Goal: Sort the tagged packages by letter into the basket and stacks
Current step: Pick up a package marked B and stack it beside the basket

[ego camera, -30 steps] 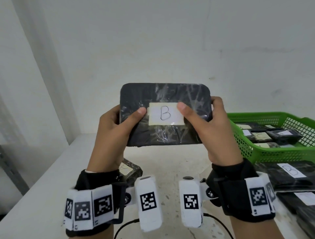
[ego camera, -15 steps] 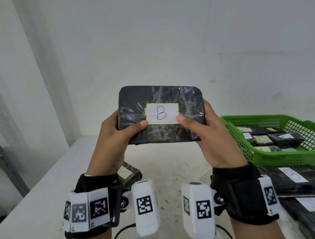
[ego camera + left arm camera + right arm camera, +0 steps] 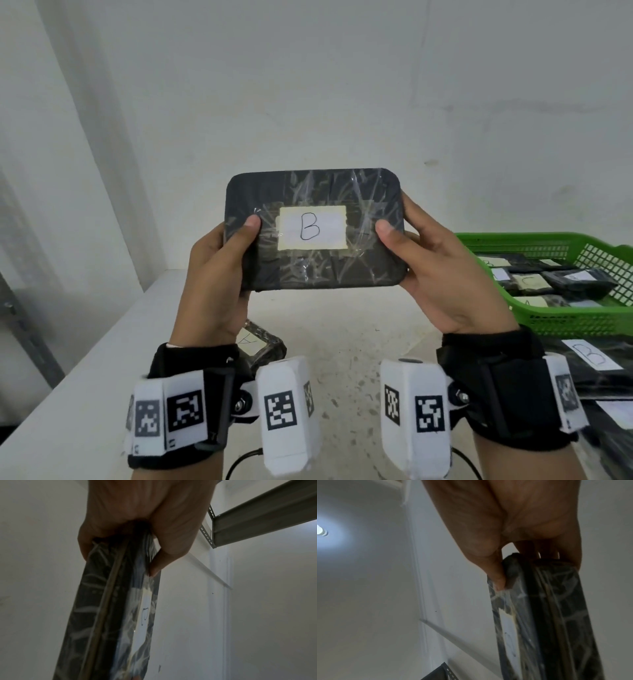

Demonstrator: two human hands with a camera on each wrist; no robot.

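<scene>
I hold a black plastic-wrapped package (image 3: 313, 192) upright in front of me, its white tag marked B facing me. My left hand (image 3: 219, 267) grips its left end, thumb on the front, and my right hand (image 3: 442, 270) grips its right end the same way. Both wrist views show the package (image 3: 109, 615) (image 3: 544, 615) edge-on, pinched between thumb and fingers. At the right stands a green basket (image 3: 565, 320) with several tagged packages inside. In front of the basket lies a stack topped by a B package (image 3: 592, 356). An A package (image 3: 260, 342) lies on the table below my left hand.
The white table (image 3: 85, 377) runs to a wall behind and has its left edge beside me. More black packages (image 3: 613, 411) lie at the right edge of the head view. A grey metal shelf rail (image 3: 257, 513) shows in the left wrist view.
Both thumbs have slid outward off the tag, so the whole B label shows. The package sits a little lower and more level in my hands.
</scene>
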